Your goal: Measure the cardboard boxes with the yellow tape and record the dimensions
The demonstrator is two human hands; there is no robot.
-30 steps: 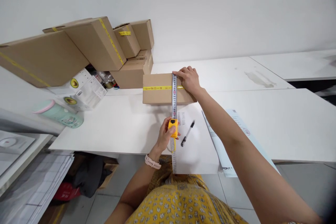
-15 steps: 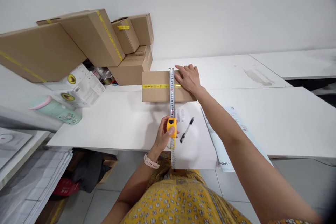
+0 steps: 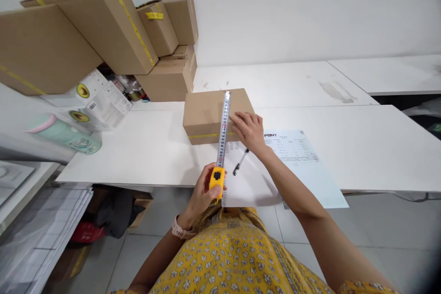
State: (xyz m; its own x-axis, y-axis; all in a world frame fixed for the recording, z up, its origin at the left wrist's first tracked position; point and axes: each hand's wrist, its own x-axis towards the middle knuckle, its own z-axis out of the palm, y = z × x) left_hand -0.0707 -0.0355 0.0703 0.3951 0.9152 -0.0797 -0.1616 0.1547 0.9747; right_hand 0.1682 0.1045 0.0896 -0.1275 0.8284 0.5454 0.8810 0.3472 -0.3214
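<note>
My left hand (image 3: 206, 191) is wrapped round a yellow tape measure (image 3: 217, 178), thumb on its case, just in front of the table edge side of the box. The metal blade (image 3: 223, 129) is drawn out away from me and lies across a small brown cardboard box (image 3: 203, 109), its tip near the box's far edge. My right hand (image 3: 248, 131) rests on the right part of the box with fingers stretched out beside the blade. A black-and-clear pen (image 3: 240, 162) lies on a white sheet (image 3: 253, 190), partly covered by my right hand.
Several taped cardboard boxes (image 3: 113, 32) are stacked at the back left by the wall. A mint bottle (image 3: 70, 135) lies on its side near avocado-printed boxes (image 3: 106, 105). A pale blue printed document (image 3: 303, 165) overhangs the table's (image 3: 372, 156) front edge.
The box has tipped, so its yellow-taped side now faces me and a plain side is up. My right hand has come nearer along the box. The tape measure slants now and sits slightly left.
</note>
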